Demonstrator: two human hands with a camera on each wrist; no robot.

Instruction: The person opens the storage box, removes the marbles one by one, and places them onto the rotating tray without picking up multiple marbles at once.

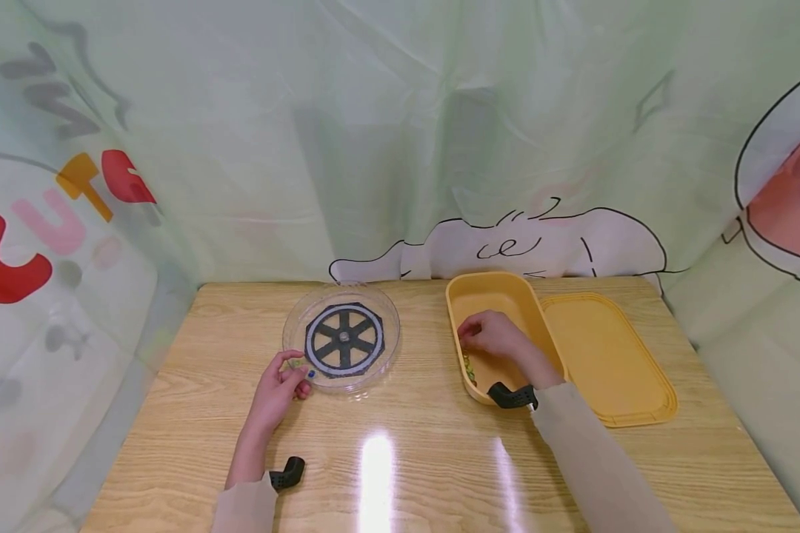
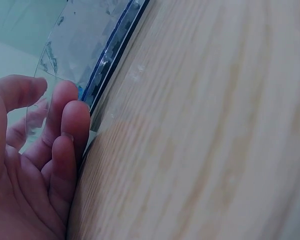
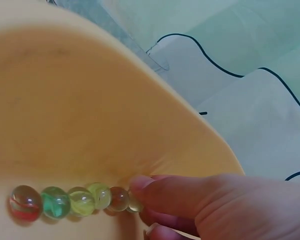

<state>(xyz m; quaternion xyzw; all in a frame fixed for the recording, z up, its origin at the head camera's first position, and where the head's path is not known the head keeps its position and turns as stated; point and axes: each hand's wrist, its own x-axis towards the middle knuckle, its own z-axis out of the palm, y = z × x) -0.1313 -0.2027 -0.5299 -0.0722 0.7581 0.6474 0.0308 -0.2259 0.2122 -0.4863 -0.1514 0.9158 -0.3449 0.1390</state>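
A clear round dish with a dark, six-spoked wheel shape in it stands at the left of the table. My left hand holds its near-left rim, the fingers curled about the clear wall. A small blue marble shows inside the dish, close by these fingers. My right hand reaches into a yellow tub. Several glass marbles, red-streaked, green and yellow, line up along the tub's side. The right thumb and fingers pinch the marble at the row's end, partly covering it.
A yellow lid lies flat to the right of the tub. Behind the wooden table hangs a printed curtain, which also closes off both sides.
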